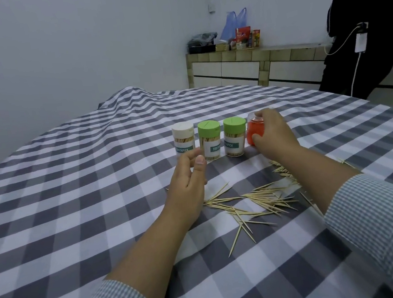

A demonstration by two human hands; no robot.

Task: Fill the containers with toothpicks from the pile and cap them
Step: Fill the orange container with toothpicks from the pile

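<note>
A grey-and-white checked cloth [75, 191] is spread over the table. At two o'clock a tiled counter [252, 53] with white drawer fronts is set against the pale wall [74, 44]. On it are seen a blue plastic bag [235, 22], a black bag [201, 39] and red packets [243, 33]. At three o'clock a person in black [371, 18] is seen, with a white cable [355, 68] hanging alongside.
</note>
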